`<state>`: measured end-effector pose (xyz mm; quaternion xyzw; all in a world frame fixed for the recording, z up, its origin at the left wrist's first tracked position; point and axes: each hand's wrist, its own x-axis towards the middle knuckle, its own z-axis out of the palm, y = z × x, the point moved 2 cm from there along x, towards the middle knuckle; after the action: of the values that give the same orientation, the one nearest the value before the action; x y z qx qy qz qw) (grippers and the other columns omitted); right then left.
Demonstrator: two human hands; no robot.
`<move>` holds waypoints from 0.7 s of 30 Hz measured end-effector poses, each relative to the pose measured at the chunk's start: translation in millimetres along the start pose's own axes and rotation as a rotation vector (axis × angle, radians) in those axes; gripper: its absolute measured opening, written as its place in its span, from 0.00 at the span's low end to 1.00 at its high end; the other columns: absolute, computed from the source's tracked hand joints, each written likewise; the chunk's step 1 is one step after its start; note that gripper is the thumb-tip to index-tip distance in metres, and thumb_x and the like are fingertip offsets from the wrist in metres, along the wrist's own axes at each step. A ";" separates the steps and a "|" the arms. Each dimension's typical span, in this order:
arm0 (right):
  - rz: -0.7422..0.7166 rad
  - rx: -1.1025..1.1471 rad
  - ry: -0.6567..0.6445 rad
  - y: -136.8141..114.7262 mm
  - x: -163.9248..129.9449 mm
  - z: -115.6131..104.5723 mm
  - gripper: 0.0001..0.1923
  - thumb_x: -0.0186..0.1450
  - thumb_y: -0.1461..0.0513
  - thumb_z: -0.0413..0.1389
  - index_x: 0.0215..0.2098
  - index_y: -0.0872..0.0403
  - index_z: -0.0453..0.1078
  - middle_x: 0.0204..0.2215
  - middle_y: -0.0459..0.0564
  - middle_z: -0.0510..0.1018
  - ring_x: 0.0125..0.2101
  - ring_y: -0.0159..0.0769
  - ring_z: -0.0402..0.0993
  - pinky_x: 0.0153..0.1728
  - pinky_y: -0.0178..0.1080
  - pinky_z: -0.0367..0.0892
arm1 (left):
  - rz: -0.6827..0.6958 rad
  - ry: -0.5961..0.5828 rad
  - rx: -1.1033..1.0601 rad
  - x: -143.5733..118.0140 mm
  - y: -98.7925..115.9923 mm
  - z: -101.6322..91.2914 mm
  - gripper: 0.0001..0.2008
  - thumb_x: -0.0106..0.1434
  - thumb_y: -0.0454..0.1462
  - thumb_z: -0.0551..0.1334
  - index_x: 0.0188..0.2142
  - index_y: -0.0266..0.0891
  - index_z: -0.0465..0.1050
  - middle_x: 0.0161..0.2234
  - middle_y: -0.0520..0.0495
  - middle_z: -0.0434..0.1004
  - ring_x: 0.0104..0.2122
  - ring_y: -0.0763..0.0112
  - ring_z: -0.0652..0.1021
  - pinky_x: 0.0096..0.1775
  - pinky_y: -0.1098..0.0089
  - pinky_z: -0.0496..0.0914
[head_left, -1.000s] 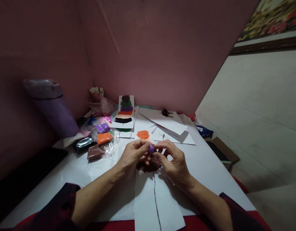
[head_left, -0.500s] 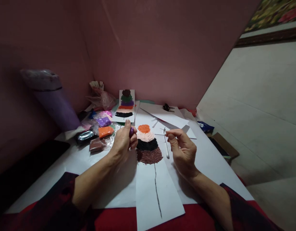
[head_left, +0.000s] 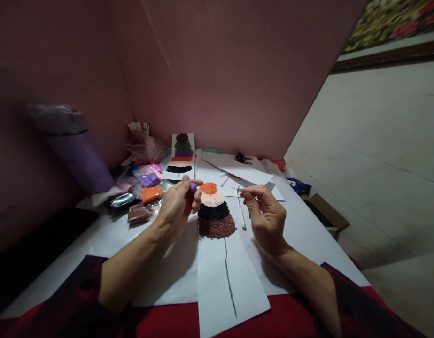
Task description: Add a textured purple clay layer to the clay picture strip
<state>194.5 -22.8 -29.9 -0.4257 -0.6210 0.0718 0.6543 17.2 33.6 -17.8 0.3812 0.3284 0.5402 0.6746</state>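
Note:
My left hand is closed around a small lump of purple clay, pinched between thumb and fingers above the paper's left edge. Below and between my hands lies a white sheet bearing textured clay bands: orange, pale pink, black and brown. A dark stem line runs down from them. To the right of the bands, my right hand holds thumb and forefinger together; a fine thin tip seems to stick out, too small to name. Beside it lies a slim white-handled tool.
Bagged clay in several colours, including orange and brown, lies to the left. A finished-looking clay card rests at the back. Keys sit on white papers. A tall purple roll leans at the left wall.
The fingers of my left hand have loosened a little, showing more of the purple clay. My right hand stays pinched in nearly the same place. The whole view has shifted slightly.

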 end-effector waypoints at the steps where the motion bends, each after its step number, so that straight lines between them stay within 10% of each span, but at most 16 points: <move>1: -0.002 0.005 0.002 -0.1 -0.2 0.0 0.04 0.67 0.65 0.54 0.37 0.52 0.71 0.33 0.47 0.73 0.33 0.34 0.69 0.30 0.38 0.64 | 0.023 -0.003 0.000 0.3 0.7 0.0 0.11 0.56 0.39 0.66 0.35 0.32 0.73 0.21 0.51 0.70 0.17 0.79 0.66 0.20 0.77 0.59; 4: -0.009 0.025 0.024 0.0 -0.2 -1.0 0.04 0.67 0.64 0.54 0.37 0.52 0.71 0.33 0.47 0.73 0.33 0.35 0.70 0.30 0.38 0.64 | 0.075 0.021 -0.007 1.0 1.3 0.1 0.17 0.46 0.30 0.71 0.37 0.33 0.73 0.26 0.51 0.73 0.22 0.79 0.71 0.26 0.77 0.65; 10: -0.013 0.030 0.054 0.7 1.4 -3.3 0.04 0.67 0.64 0.54 0.37 0.52 0.71 0.34 0.48 0.73 0.34 0.36 0.70 0.31 0.39 0.64 | 0.012 0.026 0.011 -0.1 0.4 0.5 0.20 0.53 0.49 0.68 0.29 0.32 0.71 0.14 0.58 0.60 0.13 0.82 0.60 0.17 0.78 0.52; 16: -0.020 0.044 0.051 0.0 0.9 -3.0 0.04 0.67 0.65 0.54 0.37 0.52 0.71 0.34 0.48 0.72 0.34 0.35 0.70 0.30 0.38 0.63 | 0.169 0.134 0.053 0.3 3.0 -1.7 0.21 0.40 0.32 0.74 0.35 0.33 0.72 0.24 0.54 0.72 0.20 0.80 0.70 0.23 0.78 0.63; 21: -0.041 0.052 0.057 -0.7 1.0 -3.3 0.04 0.67 0.65 0.54 0.37 0.52 0.71 0.34 0.48 0.72 0.34 0.35 0.69 0.30 0.39 0.64 | 0.119 0.128 0.108 1.3 -1.5 -3.1 0.20 0.54 0.50 0.66 0.28 0.35 0.68 0.15 0.57 0.63 0.13 0.80 0.62 0.15 0.78 0.54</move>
<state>197.3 -24.2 -28.3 -0.3974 -0.6087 0.0623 0.6839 15.5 35.1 -20.7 0.4006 0.3761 0.5839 0.5976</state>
